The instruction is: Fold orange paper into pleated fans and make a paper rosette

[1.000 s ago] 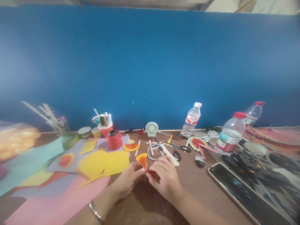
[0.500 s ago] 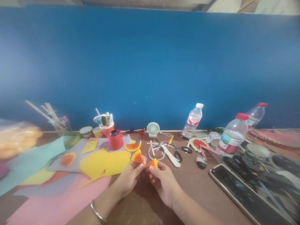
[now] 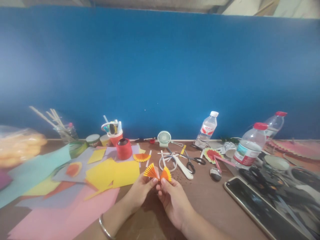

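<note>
A pleated orange-and-yellow paper fan [image 3: 150, 171] spreads out at both ends between my two hands, low over the table. My left hand [image 3: 143, 188] pinches it near its narrow middle, thumb on top. From the other side, my right hand [image 3: 172, 196] grips the right half, with the thumb close to the left thumb. The fingers hide the centre, so I cannot tell whether it is one piece or two. Just beyond lies another pleated half-round fan [image 3: 142, 157] in orange and yellow, beside a thin white strip [image 3: 148, 158].
Yellow paper sheets [image 3: 126, 173] and a pink sheet [image 3: 65, 213] cover the left. Black-handled scissors [image 3: 190, 166], a red thread spool [image 3: 124, 150] and a small fan [image 3: 164, 137] stand or lie ahead. Water bottles [image 3: 250, 145] and a phone [image 3: 265, 206] are on the right.
The paper fan's right half has turned upward and spread wider, so both ends now point up. Both hands have drawn slightly closer together.
</note>
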Demonstrator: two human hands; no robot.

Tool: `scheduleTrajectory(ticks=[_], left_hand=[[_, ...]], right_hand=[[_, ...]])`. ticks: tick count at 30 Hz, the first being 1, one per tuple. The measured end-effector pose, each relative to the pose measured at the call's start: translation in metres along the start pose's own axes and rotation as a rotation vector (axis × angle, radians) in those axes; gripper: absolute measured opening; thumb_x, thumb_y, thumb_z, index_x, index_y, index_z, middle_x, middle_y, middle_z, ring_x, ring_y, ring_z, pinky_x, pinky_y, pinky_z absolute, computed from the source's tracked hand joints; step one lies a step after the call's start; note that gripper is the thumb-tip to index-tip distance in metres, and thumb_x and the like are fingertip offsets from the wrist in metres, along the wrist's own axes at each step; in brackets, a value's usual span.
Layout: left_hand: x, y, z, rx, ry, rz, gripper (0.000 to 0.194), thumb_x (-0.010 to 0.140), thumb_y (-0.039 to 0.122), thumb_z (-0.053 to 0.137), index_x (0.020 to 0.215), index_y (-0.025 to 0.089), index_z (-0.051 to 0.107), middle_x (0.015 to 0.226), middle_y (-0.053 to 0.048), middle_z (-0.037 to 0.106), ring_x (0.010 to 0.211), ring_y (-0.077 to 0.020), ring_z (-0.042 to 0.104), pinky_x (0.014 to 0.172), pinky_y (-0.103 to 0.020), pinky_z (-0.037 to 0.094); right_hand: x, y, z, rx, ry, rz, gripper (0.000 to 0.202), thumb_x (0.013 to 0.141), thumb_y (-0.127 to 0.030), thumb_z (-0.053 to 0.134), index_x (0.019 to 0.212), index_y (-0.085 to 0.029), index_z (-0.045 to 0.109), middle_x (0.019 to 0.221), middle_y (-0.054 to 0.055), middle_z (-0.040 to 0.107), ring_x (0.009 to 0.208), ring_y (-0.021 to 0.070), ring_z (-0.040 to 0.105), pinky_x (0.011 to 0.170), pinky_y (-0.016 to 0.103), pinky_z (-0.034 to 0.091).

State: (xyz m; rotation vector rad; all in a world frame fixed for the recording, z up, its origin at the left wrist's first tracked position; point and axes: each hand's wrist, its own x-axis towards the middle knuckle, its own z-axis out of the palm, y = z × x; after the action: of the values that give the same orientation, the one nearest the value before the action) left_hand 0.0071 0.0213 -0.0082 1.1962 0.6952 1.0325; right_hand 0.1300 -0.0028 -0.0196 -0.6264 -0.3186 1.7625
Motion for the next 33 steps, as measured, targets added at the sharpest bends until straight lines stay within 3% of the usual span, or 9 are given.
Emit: scheduleTrajectory(ticks=[7, 13, 17, 22, 33], left_hand=[[0.001, 0.001, 0.002, -0.121, -0.007, -0.076, 0.014, 0.069, 0.023, 0.065, 0.075, 0.014, 0.056, 0.062, 0.001, 0.056, 0.060, -0.0129, 0.053, 0.063, -0.027, 0.043], [0.000, -0.003, 0.013, -0.213, 0.209, -0.090, 0.019, 0.067, 0.019, 0.067, 0.083, 0.013, 0.060, 0.066, -0.002, 0.060, 0.058, -0.0123, 0.056, 0.060, -0.027, 0.046], [-0.001, -0.008, 0.015, -0.245, 0.265, -0.084, 0.013, 0.067, 0.020, 0.067, 0.076, 0.013, 0.061, 0.063, -0.001, 0.061, 0.056, -0.0101, 0.055, 0.056, -0.022, 0.045], [-0.001, -0.005, 0.020, -0.269, 0.269, -0.075, 0.012, 0.069, 0.021, 0.065, 0.079, 0.014, 0.061, 0.070, -0.002, 0.064, 0.058, -0.0115, 0.056, 0.058, -0.026, 0.046], [-0.003, -0.005, 0.016, -0.134, 0.218, -0.090, 0.014, 0.069, 0.020, 0.065, 0.081, 0.012, 0.064, 0.069, -0.004, 0.066, 0.061, -0.0141, 0.060, 0.063, -0.027, 0.047]], right_hand=[[0.001, 0.002, 0.000, -0.097, 0.053, -0.086, 0.020, 0.057, -0.019, 0.076, 0.070, -0.011, 0.064, 0.058, 0.001, 0.062, 0.049, 0.0054, 0.054, 0.047, 0.014, 0.043], [0.007, 0.003, -0.006, -0.253, 0.070, -0.260, 0.020, 0.062, -0.025, 0.072, 0.074, -0.010, 0.065, 0.058, 0.001, 0.061, 0.050, 0.0088, 0.053, 0.049, 0.019, 0.042], [0.009, 0.005, -0.010, -0.335, 0.077, -0.307, 0.022, 0.063, -0.028, 0.071, 0.075, -0.011, 0.065, 0.060, 0.001, 0.062, 0.053, 0.0113, 0.054, 0.051, 0.022, 0.043], [0.009, 0.004, -0.010, -0.417, 0.089, -0.280, 0.023, 0.060, -0.027, 0.072, 0.076, -0.011, 0.066, 0.065, 0.002, 0.065, 0.055, 0.0129, 0.056, 0.054, 0.024, 0.045], [0.007, -0.001, -0.010, -0.477, 0.104, -0.314, 0.014, 0.062, -0.020, 0.070, 0.071, -0.011, 0.066, 0.056, -0.001, 0.061, 0.051, 0.0098, 0.050, 0.051, 0.021, 0.039]])
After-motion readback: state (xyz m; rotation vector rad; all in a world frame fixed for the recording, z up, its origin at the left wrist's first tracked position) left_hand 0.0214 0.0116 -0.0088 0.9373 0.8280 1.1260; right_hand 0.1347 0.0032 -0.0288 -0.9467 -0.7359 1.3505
